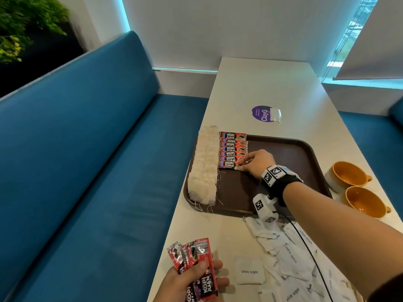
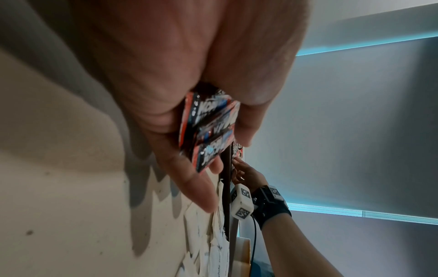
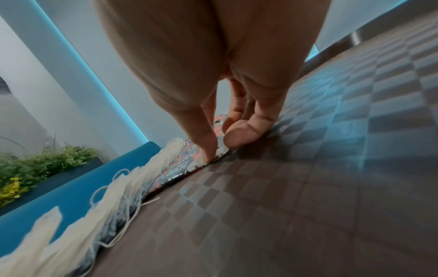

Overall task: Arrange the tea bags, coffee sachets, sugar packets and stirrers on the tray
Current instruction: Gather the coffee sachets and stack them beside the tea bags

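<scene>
While the left hand [image 1: 192, 280] clutches spare coffee sachets [image 1: 197, 264], the right hand's [image 1: 256, 162] grip pinches one sachet [image 1: 231, 165] on the tray [image 1: 283, 149].

Brown tray [image 1: 290, 153] holds a tea-bag column [image 1: 204, 168] beside overlapping red sachets [image 1: 233, 149]; white sugar packets [image 1: 283, 258] lie scattered near it.

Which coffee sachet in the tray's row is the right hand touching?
The nearest sachet, at the row's near end; the right hand fingers rest on its right edge, while the sachets behind it lie untouched.
</scene>
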{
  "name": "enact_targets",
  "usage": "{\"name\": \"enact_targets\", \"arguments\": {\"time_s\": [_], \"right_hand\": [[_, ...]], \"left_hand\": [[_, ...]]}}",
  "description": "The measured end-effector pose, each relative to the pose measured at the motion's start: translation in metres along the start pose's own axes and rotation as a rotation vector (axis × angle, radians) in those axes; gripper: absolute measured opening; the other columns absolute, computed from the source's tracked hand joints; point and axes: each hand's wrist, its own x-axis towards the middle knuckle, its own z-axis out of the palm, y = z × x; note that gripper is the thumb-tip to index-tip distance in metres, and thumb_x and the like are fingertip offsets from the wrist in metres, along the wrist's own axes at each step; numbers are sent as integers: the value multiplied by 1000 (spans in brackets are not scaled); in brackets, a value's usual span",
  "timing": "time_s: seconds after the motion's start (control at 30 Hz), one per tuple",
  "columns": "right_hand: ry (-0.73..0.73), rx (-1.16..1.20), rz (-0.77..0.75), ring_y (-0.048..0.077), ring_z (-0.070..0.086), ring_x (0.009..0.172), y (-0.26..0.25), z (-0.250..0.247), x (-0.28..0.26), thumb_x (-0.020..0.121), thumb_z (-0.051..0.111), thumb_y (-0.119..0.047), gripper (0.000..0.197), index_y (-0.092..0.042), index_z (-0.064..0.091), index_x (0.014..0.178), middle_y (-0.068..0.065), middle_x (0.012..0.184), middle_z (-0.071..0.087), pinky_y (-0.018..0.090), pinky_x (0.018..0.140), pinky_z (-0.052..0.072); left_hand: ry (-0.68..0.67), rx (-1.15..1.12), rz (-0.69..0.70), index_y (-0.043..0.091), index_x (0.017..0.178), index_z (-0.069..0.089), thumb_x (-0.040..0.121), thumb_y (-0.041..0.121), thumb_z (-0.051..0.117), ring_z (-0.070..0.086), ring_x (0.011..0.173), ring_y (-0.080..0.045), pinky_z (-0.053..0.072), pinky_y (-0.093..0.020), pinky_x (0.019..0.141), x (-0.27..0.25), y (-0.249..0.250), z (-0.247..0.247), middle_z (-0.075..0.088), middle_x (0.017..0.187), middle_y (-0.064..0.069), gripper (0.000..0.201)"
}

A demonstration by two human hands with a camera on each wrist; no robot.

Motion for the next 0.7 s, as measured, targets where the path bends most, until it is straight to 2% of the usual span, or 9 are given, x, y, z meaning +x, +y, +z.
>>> {"name": "enact_targets", "arguments": {"time_s": [0.07, 0.13, 0.17, 0.23, 0.33, 0.43, 0.5, 0.6, 0.7], "right_hand": [[4, -9, 2, 6, 61, 86, 0, 0, 1, 77, 89, -25, 16, -21, 82, 90, -7, 92, 70, 28, 89, 54], [3, -3, 8, 8, 63, 84, 0, -1, 0, 75, 90, -25, 14, -23, 82, 87, -6, 92, 72, 30, 89, 57], [0, 16, 12, 11, 67, 85, 1, -1, 0, 74, 91, -24, 14, -24, 81, 84, -4, 93, 73, 33, 89, 59], [5, 69, 28, 21, 72, 90, 0, -4, -2, 74, 91, -20, 13, -24, 80, 80, 0, 93, 75, 41, 85, 62], [37, 112, 29, 26, 75, 85, -2, -10, -10, 81, 85, -17, 8, -21, 79, 84, 2, 88, 75, 40, 74, 65], [60, 137, -19, 24, 73, 81, -3, -18, -26, 85, 80, -18, 7, -25, 77, 83, 3, 87, 75, 38, 73, 64], [68, 188, -58, 19, 68, 75, -3, -22, -45, 84, 79, -19, 9, -27, 76, 82, 1, 85, 73, 34, 71, 57], [28, 334, -121, 13, 58, 63, -6, -26, -95, 84, 80, -17, 8, -25, 77, 86, -5, 74, 66, 30, 67, 50], [-80, 407, -178, 10, 61, 66, -6, -28, -161, 86, 79, -15, 12, -22, 77, 95, -2, 80, 69, 35, 69, 58]], "left_hand": [[-18, -29, -4, -10, 130, 56, 50, 6, 96, 65, 106, -59, 56, -62, 85, 2, -1, -5, 66, 122, -35, 91], [-25, -42, 0, -10, 131, 56, 41, 4, 98, 64, 107, -60, 50, -64, 92, 5, -3, -8, 65, 122, -36, 100], [-23, -43, 2, -9, 131, 56, 38, 4, 99, 64, 107, -60, 51, -63, 91, 5, -3, -8, 65, 122, -36, 103], [-21, -49, 4, -8, 130, 56, 33, 3, 101, 64, 106, -59, 57, -62, 81, 5, -3, -7, 65, 122, -35, 107], [-37, -72, 14, -9, 127, 59, 43, -7, 86, 64, 106, -59, 57, -63, 77, 0, -4, -4, 66, 121, -35, 88], [-36, -34, 63, -12, 125, 60, 58, -13, 68, 66, 105, -57, 59, -62, 74, -5, -7, 1, 67, 119, -35, 67], [1, 19, 128, -15, 120, 64, 64, -16, 66, 67, 103, -56, 62, -58, 74, -7, -11, 7, 68, 115, -36, 56], [93, 43, 231, -12, 104, 73, 83, -21, 59, 70, 92, -55, 62, -55, 75, -11, -17, 18, 70, 107, -37, 26], [125, 34, 293, -13, 111, 66, 89, -15, 59, 71, 86, -54, 64, -50, 69, -19, -20, 29, 69, 103, -39, 24]]}}
